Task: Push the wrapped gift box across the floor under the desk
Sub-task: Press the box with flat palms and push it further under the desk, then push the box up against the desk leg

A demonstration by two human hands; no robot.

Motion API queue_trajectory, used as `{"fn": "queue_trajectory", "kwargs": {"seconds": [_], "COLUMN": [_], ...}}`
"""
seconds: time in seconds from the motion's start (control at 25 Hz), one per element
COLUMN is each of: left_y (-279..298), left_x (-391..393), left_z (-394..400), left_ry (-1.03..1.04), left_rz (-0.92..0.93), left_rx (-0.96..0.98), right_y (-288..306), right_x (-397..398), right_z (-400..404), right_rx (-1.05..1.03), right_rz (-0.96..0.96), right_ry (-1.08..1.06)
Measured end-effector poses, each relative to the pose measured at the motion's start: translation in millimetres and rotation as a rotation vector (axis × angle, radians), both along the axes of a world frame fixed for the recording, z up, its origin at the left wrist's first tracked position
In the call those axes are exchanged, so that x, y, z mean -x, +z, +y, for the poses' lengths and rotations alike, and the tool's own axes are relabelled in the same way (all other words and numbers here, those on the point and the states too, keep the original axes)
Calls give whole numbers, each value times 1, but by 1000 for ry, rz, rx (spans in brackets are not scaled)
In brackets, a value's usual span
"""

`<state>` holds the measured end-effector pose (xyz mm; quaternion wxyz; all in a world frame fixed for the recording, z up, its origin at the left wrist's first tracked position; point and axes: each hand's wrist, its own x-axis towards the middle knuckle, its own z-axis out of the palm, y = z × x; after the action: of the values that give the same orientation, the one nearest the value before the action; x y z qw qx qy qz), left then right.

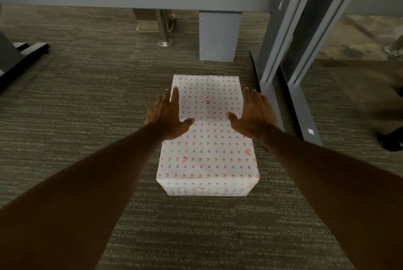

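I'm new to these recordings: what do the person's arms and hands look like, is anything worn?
Both arms are bare to the frame edge: no sleeves. The left hand and right hand wear no gloves, rings or watch that I can see.

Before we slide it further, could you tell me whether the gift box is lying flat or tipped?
Flat: the gift box rests with its broad face up on the carpet, no edge visibly lifted.

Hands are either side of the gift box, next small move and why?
Probably close both palms onto the box's sides and start sliding it straight ahead. The left hand and right hand flank the wrapped gift box with fingers open; contact is unclear. Carpet ahead is free up to the grey post, and the desk leg stands close on the right.
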<state>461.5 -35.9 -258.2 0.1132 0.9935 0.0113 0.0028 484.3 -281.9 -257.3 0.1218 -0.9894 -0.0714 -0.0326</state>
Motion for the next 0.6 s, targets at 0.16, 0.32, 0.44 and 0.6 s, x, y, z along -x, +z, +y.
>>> {"fn": "queue_trajectory", "kwargs": {"seconds": [0.16,0.32,0.44,0.6], "left_y": [-13,-22,-30,-33], "left_x": [8,8,3,-5], "left_z": [8,16,22,18], "left_ry": [81,315,387,504], "left_rz": [54,215,281,289], "left_rx": [171,374,491,602], "right_y": [-12,-28,-38,-44], "right_x": [-2,-4,-7,-15], "right_z": [-6,-15,-20,-21], "right_rx": [-248,-419,-527,-627], "right_rz": [161,330,384,429], "right_ry": [-137,-250,-307,-347]}}
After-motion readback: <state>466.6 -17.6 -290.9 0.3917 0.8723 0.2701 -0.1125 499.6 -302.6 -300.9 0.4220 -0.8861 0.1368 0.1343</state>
